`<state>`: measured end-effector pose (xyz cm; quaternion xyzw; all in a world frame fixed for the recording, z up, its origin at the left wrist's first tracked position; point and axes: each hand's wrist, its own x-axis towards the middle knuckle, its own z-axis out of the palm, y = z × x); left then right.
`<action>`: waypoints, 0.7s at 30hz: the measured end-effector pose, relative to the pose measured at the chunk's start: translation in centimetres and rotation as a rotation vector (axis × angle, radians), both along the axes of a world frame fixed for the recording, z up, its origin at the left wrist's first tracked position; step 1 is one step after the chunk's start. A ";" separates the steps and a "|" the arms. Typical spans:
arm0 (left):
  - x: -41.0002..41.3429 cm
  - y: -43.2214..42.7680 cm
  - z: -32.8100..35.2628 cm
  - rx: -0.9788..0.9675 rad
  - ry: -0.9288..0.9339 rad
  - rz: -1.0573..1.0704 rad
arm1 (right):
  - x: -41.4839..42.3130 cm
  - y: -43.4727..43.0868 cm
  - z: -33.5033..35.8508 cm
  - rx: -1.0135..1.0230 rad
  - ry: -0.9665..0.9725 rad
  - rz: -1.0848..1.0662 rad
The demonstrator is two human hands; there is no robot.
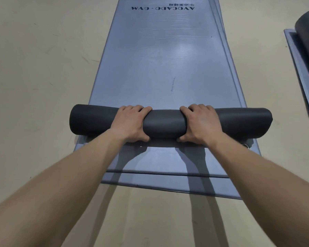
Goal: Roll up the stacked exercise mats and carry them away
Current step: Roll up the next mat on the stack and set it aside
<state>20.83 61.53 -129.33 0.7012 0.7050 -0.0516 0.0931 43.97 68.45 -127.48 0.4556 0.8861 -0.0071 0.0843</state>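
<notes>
Beige floor (34, 77), scuffed; grey mats (164, 59) stacked flat, edges staggered. Top mat partly wound into dark roll (164, 123) lying across stack near its close end. Left hand (130, 122) and right hand (200, 122): each grip clamped around roll, spaced apart, likely to keep winding even. Second roll (307, 32) at right.

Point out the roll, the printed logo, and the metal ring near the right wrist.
roll (165, 123), head view, bare middle between the hands.
logo (163, 8), head view, centre of the lettering.
ring (246, 146), head view, on the ring itself.
</notes>
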 end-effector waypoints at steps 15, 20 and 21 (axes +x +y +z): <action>-0.3 -0.2 1.5 -0.059 -0.057 -0.052 | 1.9 -3.1 -1.1 0.074 0.067 0.100; -0.6 0.4 0.7 0.045 0.005 -0.108 | 1.0 0.1 -1.7 -0.021 0.055 0.035; -0.3 -0.2 0.1 0.132 0.074 -0.126 | 0.6 0.9 -1.4 -0.063 0.042 0.034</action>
